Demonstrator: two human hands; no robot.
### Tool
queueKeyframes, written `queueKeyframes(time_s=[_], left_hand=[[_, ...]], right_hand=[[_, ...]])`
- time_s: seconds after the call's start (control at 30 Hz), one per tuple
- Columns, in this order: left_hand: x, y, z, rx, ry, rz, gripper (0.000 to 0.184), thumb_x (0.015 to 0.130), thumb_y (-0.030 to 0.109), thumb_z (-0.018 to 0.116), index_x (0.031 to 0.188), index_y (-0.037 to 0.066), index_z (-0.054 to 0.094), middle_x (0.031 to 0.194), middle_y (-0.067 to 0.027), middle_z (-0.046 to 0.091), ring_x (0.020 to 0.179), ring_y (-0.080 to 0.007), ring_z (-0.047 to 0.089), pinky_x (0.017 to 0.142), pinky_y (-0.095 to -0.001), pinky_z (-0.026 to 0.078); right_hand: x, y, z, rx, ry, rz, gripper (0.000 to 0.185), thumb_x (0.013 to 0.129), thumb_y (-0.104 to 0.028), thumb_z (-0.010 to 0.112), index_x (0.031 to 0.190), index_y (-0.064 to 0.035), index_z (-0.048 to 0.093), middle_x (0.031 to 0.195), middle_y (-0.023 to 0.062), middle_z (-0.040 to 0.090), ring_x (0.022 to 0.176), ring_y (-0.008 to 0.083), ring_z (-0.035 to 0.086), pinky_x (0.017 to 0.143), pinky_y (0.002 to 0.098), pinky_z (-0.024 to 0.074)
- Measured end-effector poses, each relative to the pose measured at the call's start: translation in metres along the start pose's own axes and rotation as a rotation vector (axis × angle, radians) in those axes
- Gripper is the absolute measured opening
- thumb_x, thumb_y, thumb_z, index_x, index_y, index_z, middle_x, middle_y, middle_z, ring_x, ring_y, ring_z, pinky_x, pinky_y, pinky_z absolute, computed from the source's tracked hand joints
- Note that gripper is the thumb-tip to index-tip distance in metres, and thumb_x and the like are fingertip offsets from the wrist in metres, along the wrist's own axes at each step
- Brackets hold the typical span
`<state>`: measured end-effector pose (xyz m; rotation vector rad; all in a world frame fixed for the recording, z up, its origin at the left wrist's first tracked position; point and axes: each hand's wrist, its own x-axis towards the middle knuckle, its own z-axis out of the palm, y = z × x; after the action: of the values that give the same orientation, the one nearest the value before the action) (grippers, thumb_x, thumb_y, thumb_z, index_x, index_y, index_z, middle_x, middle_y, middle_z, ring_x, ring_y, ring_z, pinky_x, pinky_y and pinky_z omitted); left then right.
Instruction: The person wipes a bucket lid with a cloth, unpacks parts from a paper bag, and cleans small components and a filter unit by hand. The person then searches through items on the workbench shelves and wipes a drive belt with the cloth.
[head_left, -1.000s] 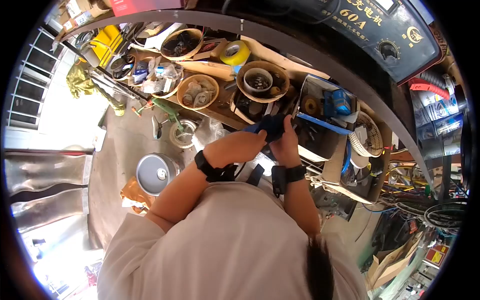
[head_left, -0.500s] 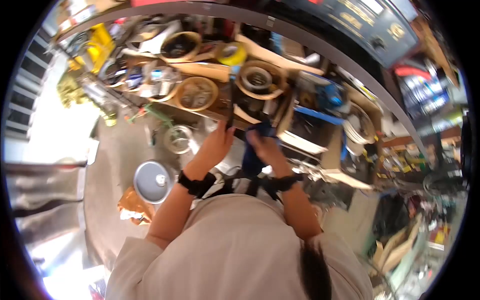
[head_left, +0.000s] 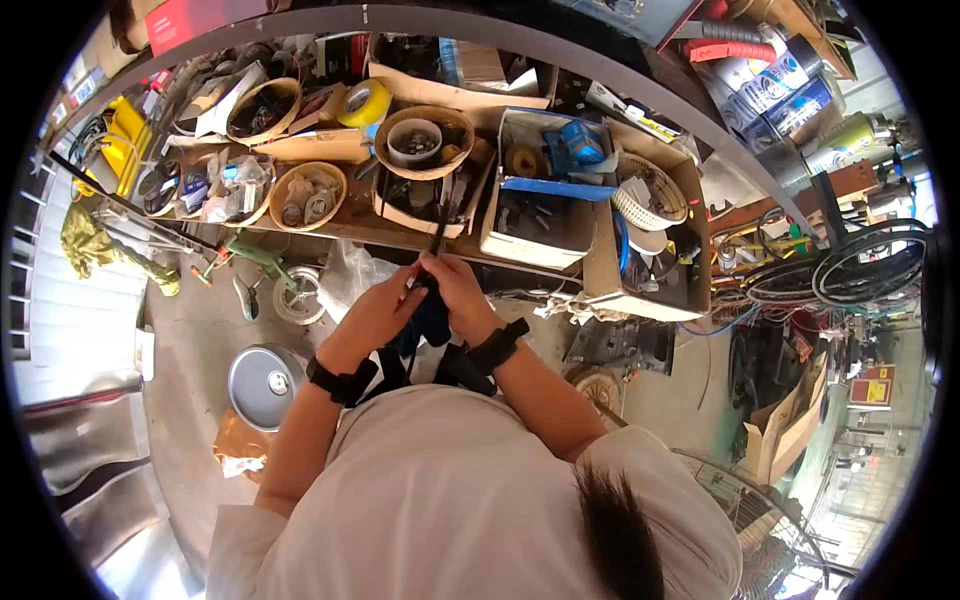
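Observation:
My left hand (head_left: 378, 312) and my right hand (head_left: 463, 297) meet in front of my body, both closed. A long, thin black rod (head_left: 440, 222) sticks up from between them toward the shelf; its exact kind is unclear. The left hand's fingers close on its lower part, which is largely hidden. A dark blue cloth (head_left: 431, 324) hangs below the fingers, gathered against my right hand. The right fingertips press at the rod where it leaves the hands.
Ahead is a shelf with wicker baskets (head_left: 309, 196), a blue-edged box (head_left: 556, 188), a cardboard box (head_left: 662, 301) and yellow tape (head_left: 364, 102). A metal beam (head_left: 400, 20) crosses above. A round grey lid (head_left: 264, 388) is on the floor at left; coiled cables (head_left: 868, 262) hang right.
My right hand has moved left with the dark blue cloth and now meets my left hand at the rod. The view has turned, shifting the shelf leftward.

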<state>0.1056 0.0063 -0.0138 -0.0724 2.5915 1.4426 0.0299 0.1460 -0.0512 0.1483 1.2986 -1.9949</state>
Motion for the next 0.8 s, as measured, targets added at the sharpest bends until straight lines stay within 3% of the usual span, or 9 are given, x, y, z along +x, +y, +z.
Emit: queueKeyframes(time_s=[0.13, 0.23, 0.3, 0.4, 0.47, 0.57, 0.7, 0.73, 0.8], left_hand=[[0.019, 0.008, 0.018, -0.069, 0.397, 0.179, 0.073, 0.075, 0.03, 0.078, 0.131, 0.003, 0.039, 0.109, -0.0153, 0.059, 0.101, -0.0286, 0.057, 0.089, -0.0346, 0.044], [0.036, 0.005, 0.022, -0.2, -0.122, 0.122, 0.07, 0.075, 0.03, 0.077, 0.129, 0.002, 0.042, 0.111, -0.0159, 0.06, 0.104, -0.0281, 0.057, 0.092, -0.0344, 0.043], [0.048, 0.002, 0.031, -0.213, -0.291, -0.022, 0.056, 0.08, 0.03, 0.072, 0.123, 0.002, 0.05, 0.106, -0.0145, 0.063, 0.098, -0.0228, 0.058, 0.087, -0.0335, 0.045], [0.055, -0.01, 0.05, -0.227, -0.281, -0.078, 0.038, 0.087, 0.025, 0.065, 0.114, 0.0, 0.055, 0.094, -0.0098, 0.065, 0.085, -0.0163, 0.059, 0.077, -0.0318, 0.047], [0.051, -0.008, 0.045, -0.099, -0.252, -0.121, 0.041, 0.086, 0.029, 0.066, 0.114, 0.001, 0.056, 0.094, -0.0104, 0.066, 0.083, -0.0173, 0.059, 0.076, -0.032, 0.047], [0.035, -0.018, 0.038, -0.072, -0.108, -0.209, 0.043, 0.083, 0.033, 0.068, 0.11, 0.001, 0.056, 0.092, -0.0149, 0.066, 0.083, -0.023, 0.062, 0.075, -0.035, 0.047], [0.001, -0.057, 0.041, -0.234, 0.305, -0.298, 0.04, 0.081, 0.026, 0.071, 0.106, -0.001, 0.057, 0.086, -0.0139, 0.065, 0.076, -0.0216, 0.061, 0.071, -0.034, 0.048], [-0.007, -0.07, 0.045, -0.171, 0.396, -0.332, 0.04, 0.08, 0.025, 0.071, 0.107, -0.001, 0.057, 0.086, -0.0141, 0.065, 0.076, -0.0215, 0.061, 0.07, -0.0341, 0.048], [-0.021, -0.087, 0.049, -0.228, 0.509, -0.37, 0.042, 0.079, 0.025, 0.072, 0.109, 0.0, 0.056, 0.088, -0.0161, 0.066, 0.079, -0.0225, 0.063, 0.071, -0.0341, 0.049]], right_hand=[[-0.002, -0.033, -0.019, 0.309, -0.088, -0.032, 0.03, 0.097, -0.033, 0.049, 0.09, -0.0044, 0.057, 0.084, 0.0083, 0.063, 0.077, 0.0177, 0.061, 0.072, 0.0319, 0.0508], [-0.005, -0.07, -0.027, 0.379, -0.099, -0.029, 0.028, 0.098, -0.033, 0.046, 0.094, -0.0063, 0.054, 0.088, 0.01, 0.063, 0.078, 0.0213, 0.061, 0.073, 0.0355, 0.0512], [0.003, -0.082, -0.042, 0.103, -0.151, -0.065, 0.033, 0.098, -0.035, 0.046, 0.093, -0.0039, 0.053, 0.085, 0.0112, 0.062, 0.076, 0.0219, 0.06, 0.075, 0.0354, 0.051], [0.037, -0.072, -0.097, -0.904, 0.081, -0.38, 0.039, 0.097, -0.038, 0.045, 0.093, 0.0004, 0.052, 0.08, 0.0133, 0.06, 0.074, 0.0226, 0.06, 0.07, 0.033, 0.052], [0.037, -0.076, -0.119, -0.639, 0.221, -0.328, 0.039, 0.097, -0.038, 0.045, 0.094, 0.0002, 0.053, 0.08, 0.009, 0.058, 0.06, 0.0182, 0.059, 0.051, 0.03, 0.0486], [0.056, -0.095, -0.191, -0.22, 0.42, -0.287, 0.04, 0.097, -0.039, 0.041, 0.104, 0.0003, 0.045, 0.084, 0.0164, 0.06, 0.048, 0.0243, 0.061, 0.041, 0.0344, 0.0521], [0.076, -0.156, -0.323, -0.111, 0.57, -0.248, 0.054, 0.097, -0.046, 0.035, 0.08, 0.0018, 0.053, 0.065, 0.014, 0.059, 0.048, 0.0211, 0.06, 0.037, 0.0259, 0.0444], [0.061, -0.186, -0.327, -0.121, 0.607, -0.238, 0.042, 0.095, -0.045, 0.044, 0.091, -0.003, 0.047, 0.073, 0.0102, 0.058, 0.059, 0.0183, 0.058, 0.039, 0.024, 0.0396], [0.056, -0.216, -0.347, -0.044, 0.746, -0.337, 0.042, 0.095, -0.045, 0.043, 0.102, -0.0032, 0.046, 0.076, 0.0117, 0.06, 0.064, 0.0212, 0.062, 0.05, 0.0279, 0.0538]])
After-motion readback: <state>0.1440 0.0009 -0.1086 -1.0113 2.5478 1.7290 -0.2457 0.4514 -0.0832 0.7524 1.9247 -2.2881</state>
